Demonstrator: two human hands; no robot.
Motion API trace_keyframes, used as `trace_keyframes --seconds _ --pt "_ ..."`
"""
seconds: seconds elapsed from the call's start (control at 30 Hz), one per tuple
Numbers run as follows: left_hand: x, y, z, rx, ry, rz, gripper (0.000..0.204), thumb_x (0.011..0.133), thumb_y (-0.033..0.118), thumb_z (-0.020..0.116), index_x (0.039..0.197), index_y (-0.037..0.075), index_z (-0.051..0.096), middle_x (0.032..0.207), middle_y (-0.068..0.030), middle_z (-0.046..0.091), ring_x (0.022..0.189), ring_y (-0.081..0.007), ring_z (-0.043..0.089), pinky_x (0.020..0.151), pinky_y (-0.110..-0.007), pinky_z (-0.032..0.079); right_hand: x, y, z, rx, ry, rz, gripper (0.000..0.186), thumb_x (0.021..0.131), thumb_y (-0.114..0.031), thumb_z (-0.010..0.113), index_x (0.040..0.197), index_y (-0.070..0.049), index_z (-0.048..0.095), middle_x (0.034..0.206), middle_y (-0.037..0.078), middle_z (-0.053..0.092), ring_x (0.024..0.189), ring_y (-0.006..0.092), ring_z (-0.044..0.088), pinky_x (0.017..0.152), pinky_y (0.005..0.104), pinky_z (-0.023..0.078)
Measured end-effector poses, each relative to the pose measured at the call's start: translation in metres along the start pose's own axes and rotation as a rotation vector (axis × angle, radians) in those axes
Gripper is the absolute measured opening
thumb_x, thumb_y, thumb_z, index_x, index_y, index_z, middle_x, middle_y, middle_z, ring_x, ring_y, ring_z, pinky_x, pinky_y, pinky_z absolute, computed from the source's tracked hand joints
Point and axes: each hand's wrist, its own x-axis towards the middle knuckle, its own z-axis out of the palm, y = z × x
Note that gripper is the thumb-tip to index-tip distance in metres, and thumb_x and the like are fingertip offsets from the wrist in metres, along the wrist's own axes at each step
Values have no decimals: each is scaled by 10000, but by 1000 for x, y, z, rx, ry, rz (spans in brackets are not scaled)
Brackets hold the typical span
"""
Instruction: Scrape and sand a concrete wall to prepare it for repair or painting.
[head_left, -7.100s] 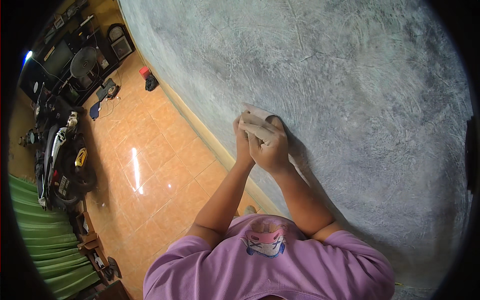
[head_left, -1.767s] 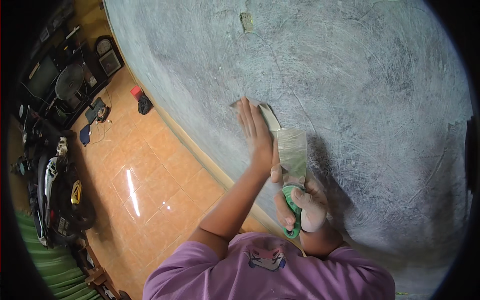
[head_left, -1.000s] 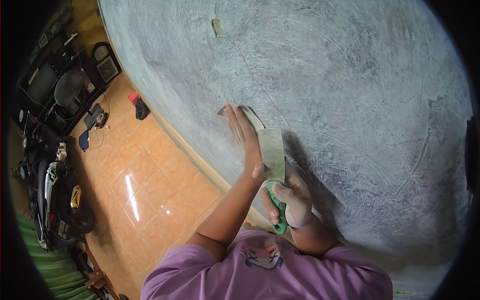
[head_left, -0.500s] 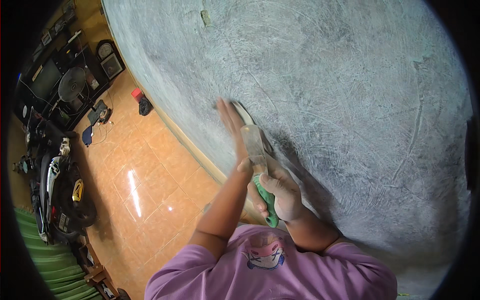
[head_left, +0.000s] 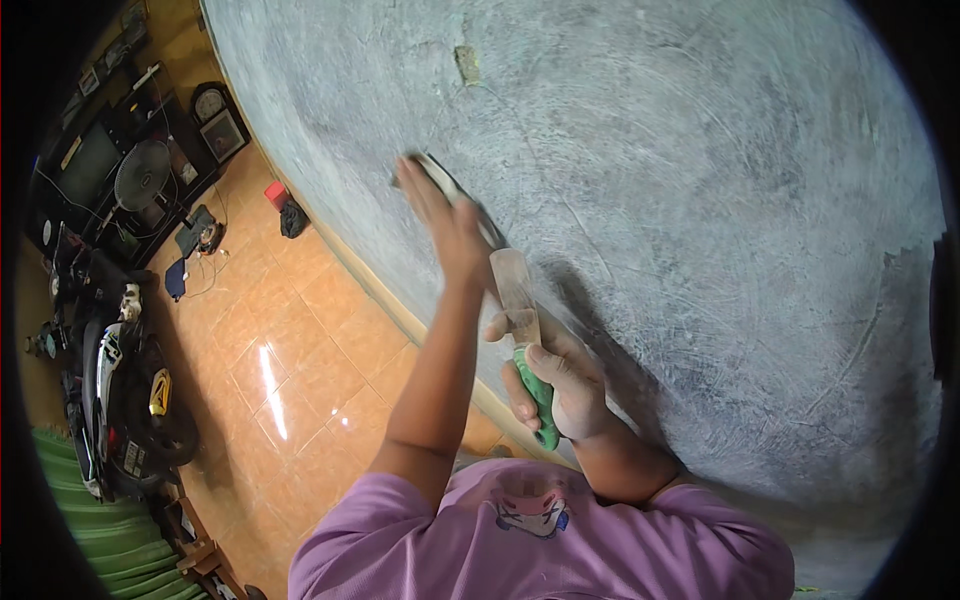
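Note:
My left hand (head_left: pixel 447 228) lies with its fingers stretched along a flat, pale sheet with a dark edge (head_left: pixel 440 177), pressing it to the rough grey wall (head_left: pixel 680 180). Its exact kind is hard to make out, since the fingers cover much of it. Lower down, close to my chest, my right hand (head_left: pixel 570 385) is closed around the green handle of a putty knife (head_left: pixel 538 395). The knife's broad, whitish blade (head_left: pixel 515 285) points up, near my left wrist. My right hand's shadow falls on the wall beside it.
A chipped patch (head_left: pixel 467 65) marks the wall's upper part. Orange floor tiles (head_left: pixel 310 360) spread to the left. There stand a motorcycle (head_left: pixel 125 390), a fan (head_left: pixel 143 175) before a dark cabinet, and a green curtain (head_left: pixel 95 520). A black bag (head_left: pixel 292 220) lies by the wall's foot.
My left hand has slid up and to the left along the wall, taking the pale sheet with it. My right hand keeps the putty knife in nearly the same place.

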Motion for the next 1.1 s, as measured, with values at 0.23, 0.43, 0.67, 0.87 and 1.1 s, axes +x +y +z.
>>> trace_keyframes --seconds 0.23,0.43,0.67,0.87,1.1 --pt "-38 0 17 -187 45 -426 734 996 374 381 1524 -35 77 1597 -254 57 1481 -398 61 1196 -444 50 26 0 -1 70 -72 -44 408 998 -255 425 1286 33 412 856 63 507 428 68 414 379 207 361" --pt "54 -46 -9 -108 59 -173 698 972 237 430 1540 7 96 1597 -253 50 1481 -402 70 1192 -474 80 39 -1 10 46 9 -25 416 995 -318 444 1233 23 451 644 40 499 411 79 405 380 217 351" --pt "-25 -52 9 79 54 90 720 994 385 379 1531 -14 112 1595 -252 82 1487 -378 59 1196 -428 68 61 8 1 78 -136 0 453 997 -172 406 1365 77 317 1071 97 522 461 64 437 392 198 377" --pt "52 -67 -10 -99 90 -266 752 990 428 385 1535 -9 103 1593 -251 95 1486 -383 57 1195 -458 54 65 10 21 36 10 -3 408 1009 -320 415 1248 10 442 542 42 460 390 77 379 387 210 336" --pt "13 -59 -2 39 -23 -162 709 999 353 372 1531 -17 83 1598 -241 71 1489 -374 33 1199 -441 43 78 8 15 -19 -3 7 422 997 -344 437 1231 7 447 529 44 456 385 78 379 379 211 331"
